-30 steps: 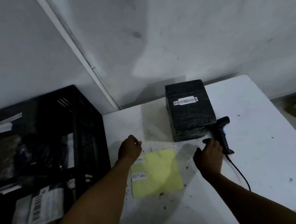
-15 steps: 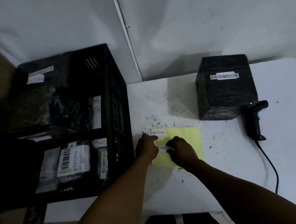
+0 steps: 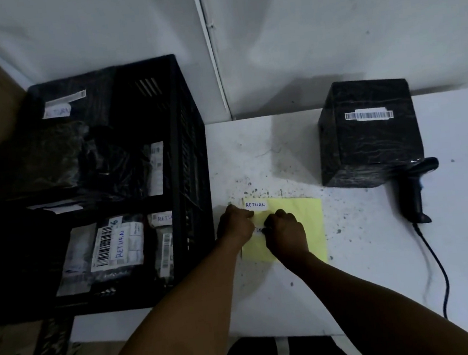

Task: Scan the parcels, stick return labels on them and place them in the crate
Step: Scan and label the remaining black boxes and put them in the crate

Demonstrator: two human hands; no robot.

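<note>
From the head camera, my right hand (image 3: 285,231) has left the scanner (image 3: 415,190), which a second ago it was just touching; the scanner now lies alone on the desk (image 3: 378,263), its nose against the near corner of the black wrapped parcel (image 3: 367,133). Both hands have come together over the yellow sheet (image 3: 302,216) that carries the return labels. My left hand (image 3: 236,224) has shifted only a little along the sheet's left edge, and its curled fingers now pinch at the top label (image 3: 255,205), the one that reads RETURN. My right hand is curled over the second label (image 3: 258,230), which shows only as a sliver between my hands; I cannot tell whether those fingers have lifted its edge or merely rest on it.

I judge the scanning of this parcel is done with and the labelling has begun: a label must come off the sheet and go onto the parcel, which stands well apart at the back of the desk, barcode up. The crate (image 3: 190,181) to my left already holds several parcels marked RETURN.
</note>
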